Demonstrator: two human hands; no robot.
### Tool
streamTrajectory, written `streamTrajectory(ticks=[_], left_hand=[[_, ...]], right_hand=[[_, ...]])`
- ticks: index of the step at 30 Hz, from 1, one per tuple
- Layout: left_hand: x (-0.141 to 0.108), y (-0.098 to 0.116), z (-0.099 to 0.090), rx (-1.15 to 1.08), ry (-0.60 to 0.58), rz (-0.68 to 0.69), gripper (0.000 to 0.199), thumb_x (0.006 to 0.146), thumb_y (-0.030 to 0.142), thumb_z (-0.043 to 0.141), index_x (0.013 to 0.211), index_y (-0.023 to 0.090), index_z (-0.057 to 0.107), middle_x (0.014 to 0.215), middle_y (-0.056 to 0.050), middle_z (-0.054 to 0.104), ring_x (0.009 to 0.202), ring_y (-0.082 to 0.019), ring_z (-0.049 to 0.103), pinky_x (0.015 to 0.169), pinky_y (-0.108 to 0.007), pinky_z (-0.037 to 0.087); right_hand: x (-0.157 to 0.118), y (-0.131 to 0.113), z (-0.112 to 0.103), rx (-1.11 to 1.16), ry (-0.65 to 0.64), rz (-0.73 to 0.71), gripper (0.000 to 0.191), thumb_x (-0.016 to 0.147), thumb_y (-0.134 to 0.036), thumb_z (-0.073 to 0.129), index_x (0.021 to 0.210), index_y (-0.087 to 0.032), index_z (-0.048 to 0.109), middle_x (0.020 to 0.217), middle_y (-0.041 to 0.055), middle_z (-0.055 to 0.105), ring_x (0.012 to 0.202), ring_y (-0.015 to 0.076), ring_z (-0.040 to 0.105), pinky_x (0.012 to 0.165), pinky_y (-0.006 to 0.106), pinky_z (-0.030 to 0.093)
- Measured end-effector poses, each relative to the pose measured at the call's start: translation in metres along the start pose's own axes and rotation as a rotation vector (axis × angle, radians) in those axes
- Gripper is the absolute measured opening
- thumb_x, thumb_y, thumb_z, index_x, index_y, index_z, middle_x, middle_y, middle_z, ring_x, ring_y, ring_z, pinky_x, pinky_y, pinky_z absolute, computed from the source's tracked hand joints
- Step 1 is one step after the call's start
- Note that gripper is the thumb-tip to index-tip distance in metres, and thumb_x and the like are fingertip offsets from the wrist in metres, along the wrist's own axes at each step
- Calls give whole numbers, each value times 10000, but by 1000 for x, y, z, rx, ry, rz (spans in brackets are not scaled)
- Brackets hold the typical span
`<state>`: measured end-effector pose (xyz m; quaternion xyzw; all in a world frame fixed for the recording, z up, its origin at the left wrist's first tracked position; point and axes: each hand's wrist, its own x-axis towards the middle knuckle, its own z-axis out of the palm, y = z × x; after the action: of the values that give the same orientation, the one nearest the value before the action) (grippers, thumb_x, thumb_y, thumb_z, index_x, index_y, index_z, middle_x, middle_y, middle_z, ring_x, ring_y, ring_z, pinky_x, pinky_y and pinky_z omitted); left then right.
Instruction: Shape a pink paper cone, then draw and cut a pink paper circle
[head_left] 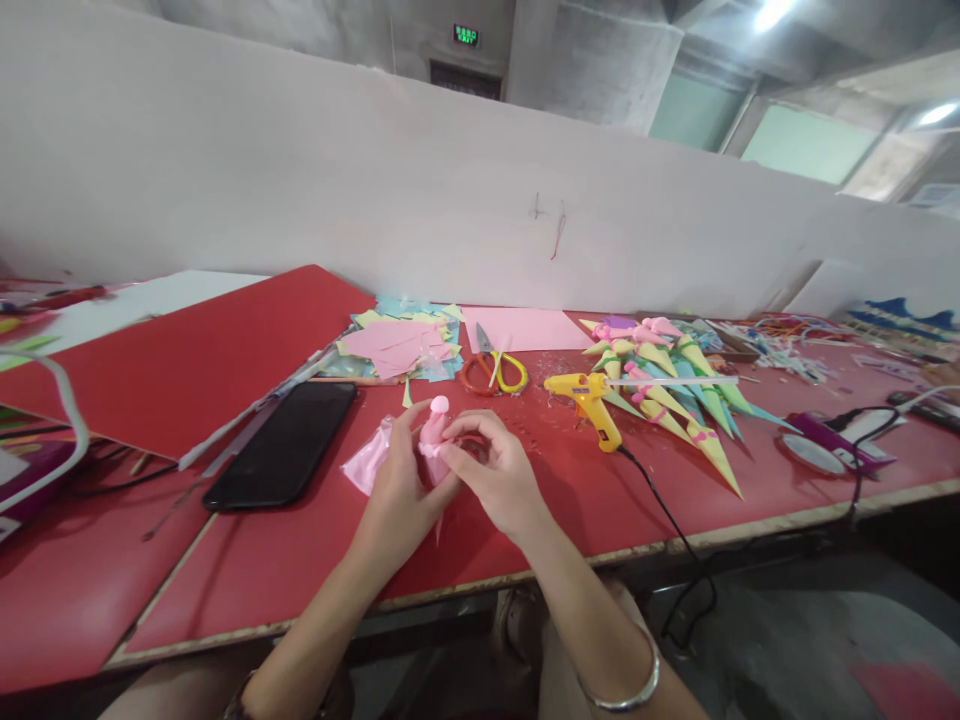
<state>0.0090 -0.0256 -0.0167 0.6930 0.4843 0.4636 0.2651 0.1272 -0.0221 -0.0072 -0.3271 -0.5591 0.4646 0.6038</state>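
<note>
A small pink figure with a round ball on top (433, 432) is held upright between my hands over the red table. My left hand (401, 495) wraps round it from the left, with a thin pointed tip showing below. From the right, my right hand (499, 470) has its thumb and fingertips pinched at the figure's side. Just left of my left hand lies a pink plastic wrapper (369, 458). A yellow glue gun (596, 405) with a clear stick rests to the right. Beyond my hands are scissors with red and yellow handles (510, 374).
A black phone (283, 445) and a large red sheet (202, 350) lie left. Pink paper pieces (397, 345) are behind my hands. Green, yellow and blue paper cones (675, 385) pile up right. The glue gun's black cord (667, 510) hangs over the table's front edge (750, 525).
</note>
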Motion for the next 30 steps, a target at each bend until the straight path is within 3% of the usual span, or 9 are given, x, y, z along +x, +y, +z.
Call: streamTrajectory(ticks=[8, 16, 30], left_hand=[[0, -1, -1, 51, -5, -15, 560, 746, 293, 512, 1243, 213, 269, 1150, -92, 508, 1018, -213, 551, 783, -349, 491], [5, -1, -8, 234, -64, 117, 501, 761, 261, 496, 1225, 203, 315, 1251, -102, 474, 1109, -214, 507, 888, -351, 444], [6, 2, -11, 247, -82, 162, 508, 766, 264, 492, 1233, 188, 308, 1211, -103, 511, 1071, -207, 538, 856, -331, 462]], right_hand=[[0, 4, -4, -140, -41, -14, 104, 712, -238, 615, 785, -186, 562, 862, 10, 518, 819, 132, 546, 778, 256, 453], [-1, -3, -8, -302, -82, -57, 73, 747, -223, 595, 746, -189, 530, 812, -2, 513, 788, 126, 530, 744, 250, 446], [-1, -5, -9, -259, -131, -24, 73, 744, -242, 573, 752, -192, 521, 851, 1, 497, 799, 123, 538, 732, 249, 472]])
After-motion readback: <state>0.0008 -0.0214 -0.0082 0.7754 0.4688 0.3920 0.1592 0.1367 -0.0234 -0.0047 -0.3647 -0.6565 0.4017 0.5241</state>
